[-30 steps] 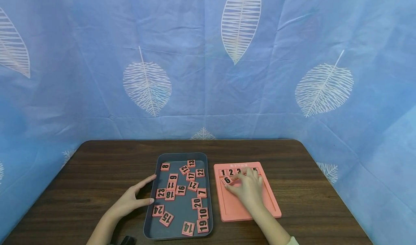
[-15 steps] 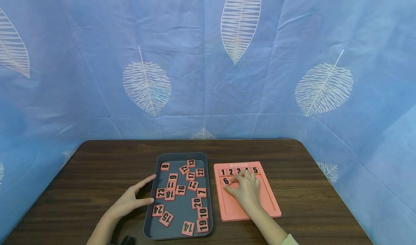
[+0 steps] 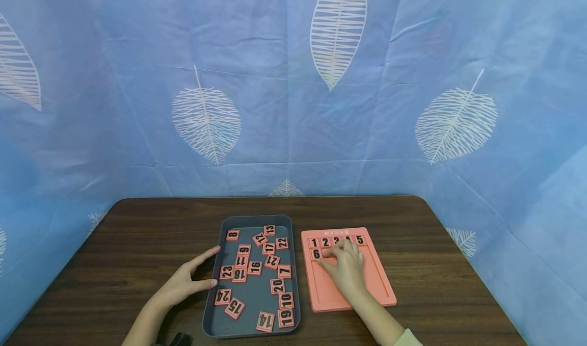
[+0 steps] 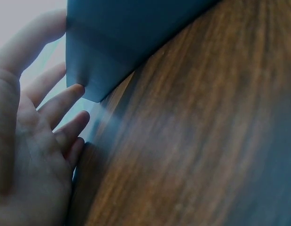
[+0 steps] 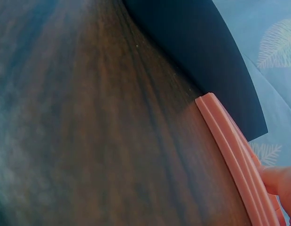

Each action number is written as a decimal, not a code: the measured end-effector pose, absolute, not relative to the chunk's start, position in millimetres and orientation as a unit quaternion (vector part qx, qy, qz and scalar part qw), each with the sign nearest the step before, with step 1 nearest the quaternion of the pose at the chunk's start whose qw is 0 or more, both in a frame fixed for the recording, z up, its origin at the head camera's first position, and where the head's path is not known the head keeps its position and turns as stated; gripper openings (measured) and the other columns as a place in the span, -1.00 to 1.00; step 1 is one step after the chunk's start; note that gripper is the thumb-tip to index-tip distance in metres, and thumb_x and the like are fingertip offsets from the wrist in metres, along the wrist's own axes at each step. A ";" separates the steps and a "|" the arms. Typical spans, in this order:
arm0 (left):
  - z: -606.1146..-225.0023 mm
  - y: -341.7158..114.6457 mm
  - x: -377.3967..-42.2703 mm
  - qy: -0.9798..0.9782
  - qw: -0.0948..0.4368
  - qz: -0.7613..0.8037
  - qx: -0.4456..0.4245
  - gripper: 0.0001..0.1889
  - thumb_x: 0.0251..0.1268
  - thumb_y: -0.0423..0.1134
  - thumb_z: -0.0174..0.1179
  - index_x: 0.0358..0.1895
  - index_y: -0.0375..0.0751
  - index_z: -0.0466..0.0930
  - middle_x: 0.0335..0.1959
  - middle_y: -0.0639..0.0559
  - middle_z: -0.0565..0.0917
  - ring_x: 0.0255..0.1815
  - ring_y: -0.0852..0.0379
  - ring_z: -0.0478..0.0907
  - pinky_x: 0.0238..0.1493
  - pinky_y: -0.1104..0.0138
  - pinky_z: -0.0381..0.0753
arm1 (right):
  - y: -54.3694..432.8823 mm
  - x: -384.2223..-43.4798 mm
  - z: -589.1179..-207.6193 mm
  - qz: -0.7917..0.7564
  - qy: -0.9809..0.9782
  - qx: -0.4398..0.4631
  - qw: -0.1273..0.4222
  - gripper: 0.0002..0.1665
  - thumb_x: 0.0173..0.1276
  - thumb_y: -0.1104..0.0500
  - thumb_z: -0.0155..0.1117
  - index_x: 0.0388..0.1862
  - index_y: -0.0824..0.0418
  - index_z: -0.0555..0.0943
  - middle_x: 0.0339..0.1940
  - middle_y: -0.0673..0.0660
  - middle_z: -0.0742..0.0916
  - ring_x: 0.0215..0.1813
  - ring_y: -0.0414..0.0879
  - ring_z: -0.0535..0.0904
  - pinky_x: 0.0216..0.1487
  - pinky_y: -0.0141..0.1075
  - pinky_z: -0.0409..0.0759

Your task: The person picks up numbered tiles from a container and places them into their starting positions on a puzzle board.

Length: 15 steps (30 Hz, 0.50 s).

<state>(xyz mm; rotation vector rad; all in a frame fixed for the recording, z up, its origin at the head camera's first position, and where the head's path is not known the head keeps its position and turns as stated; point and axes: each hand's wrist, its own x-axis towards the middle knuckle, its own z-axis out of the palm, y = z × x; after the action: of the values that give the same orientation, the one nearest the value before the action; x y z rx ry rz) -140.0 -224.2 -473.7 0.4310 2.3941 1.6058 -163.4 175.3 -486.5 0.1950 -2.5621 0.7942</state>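
Note:
A pink board (image 3: 350,295) lies right of centre on the table, with tiles 1 to 5 (image 3: 314,242) along its top row. Below tile 1, the number 6 tile (image 3: 316,254) sits square at the left edge. My right hand (image 3: 347,270) holds that tile's lower right corner between thumb and index finger; the hand partly covers tile 4. My left hand (image 3: 185,281) has thumb and fingers spread, their tips against the left side of a dark grey tray (image 3: 257,330). In the left wrist view, its fingertips (image 4: 77,89) touch the tray wall.
Several loose number tiles lie in the tray at varied angles, among them 7 (image 3: 284,271), 8 (image 3: 233,235) and 14 (image 3: 265,321). A narrow strip of the brown table (image 3: 137,244) separates tray and board. A blue leaf-print cloth (image 3: 261,106) hangs behind.
The number 6 tile has turned from tilted to square and shifted slightly left and up against the board's edge. My right hand has moved slightly left with it. My left hand stays still.

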 end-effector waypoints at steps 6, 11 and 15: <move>-474.1 -224.1 -140.2 0.813 0.113 0.551 0.150 -0.23 0.24 -0.26 0.30 0.49 -0.06 0.16 0.48 -0.28 0.07 0.44 -0.42 -0.13 0.20 -0.38 0.02 | 176.2 -162.9 -484.3 0.290 -0.933 0.067 0.203 -0.74 -0.04 0.01 0.60 -0.42 0.10 0.75 -0.33 0.01 0.46 -0.30 -0.06 0.25 -0.30 -0.17 0.09; -474.0 -224.3 -140.3 0.815 0.113 0.549 0.151 -0.23 0.23 -0.25 0.31 0.49 -0.06 0.16 0.48 -0.28 0.07 0.44 -0.43 -0.13 0.19 -0.38 0.03 | 175.9 -162.7 -474.7 0.295 -0.926 0.077 0.221 -0.72 -0.06 0.02 0.62 -0.38 0.09 0.76 -0.31 0.00 0.47 -0.21 -0.03 0.33 -0.21 -0.12 0.19; -474.9 -224.4 -140.4 0.814 0.111 0.550 0.150 -0.23 0.23 -0.26 0.31 0.49 -0.06 0.16 0.48 -0.29 0.07 0.44 -0.43 -0.12 0.19 -0.38 0.03 | 174.0 -161.3 -464.1 0.307 -0.917 0.112 0.229 -0.68 -0.10 0.04 0.64 -0.35 0.08 0.76 -0.29 -0.03 0.46 -0.17 -0.03 0.33 -0.07 -0.04 0.21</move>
<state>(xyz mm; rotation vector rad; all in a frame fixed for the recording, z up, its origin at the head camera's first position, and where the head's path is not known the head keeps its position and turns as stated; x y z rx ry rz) -140.4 -224.4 -474.9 0.4404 2.3915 1.6144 -161.3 174.0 -464.1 0.3079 -2.5233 0.8447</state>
